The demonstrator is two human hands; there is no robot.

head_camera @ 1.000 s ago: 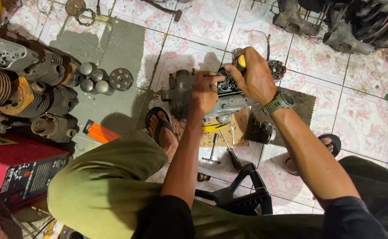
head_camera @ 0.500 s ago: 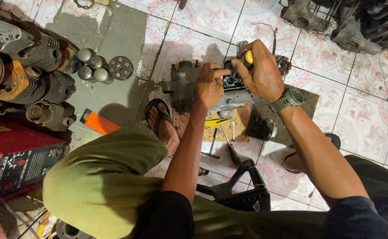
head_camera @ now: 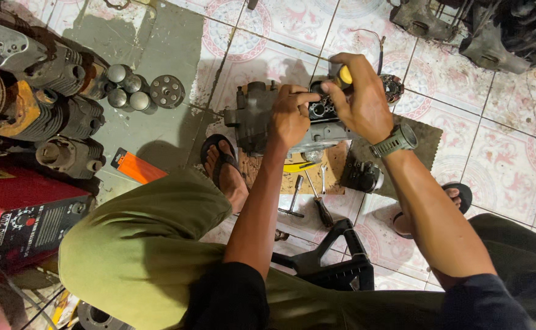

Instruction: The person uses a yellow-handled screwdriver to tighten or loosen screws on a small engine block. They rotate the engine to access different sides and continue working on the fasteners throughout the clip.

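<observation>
While gripped, engine block [head_camera: 249, 116] lies under left hand [head_camera: 289, 116].

Finned grey metal engine cylinders [head_camera: 42, 104] stacked left; round silver pistons [head_camera: 124, 88] beside a perforated metal disc [head_camera: 168, 91]. Orange flat card [head_camera: 135, 167] on grey mat [head_camera: 158, 131]. Black plastic stool [head_camera: 335, 263] below.

I had a single view, from a camera worn on the person's head, which looked steeply down past the knees onto a tiled floor [head_camera: 500, 153]. It sat close, an arm's reach above the left hand [head_camera: 289, 116] and right hand [head_camera: 363, 101] on an engine block [head_camera: 253, 119]. No second view overlapped it.
</observation>
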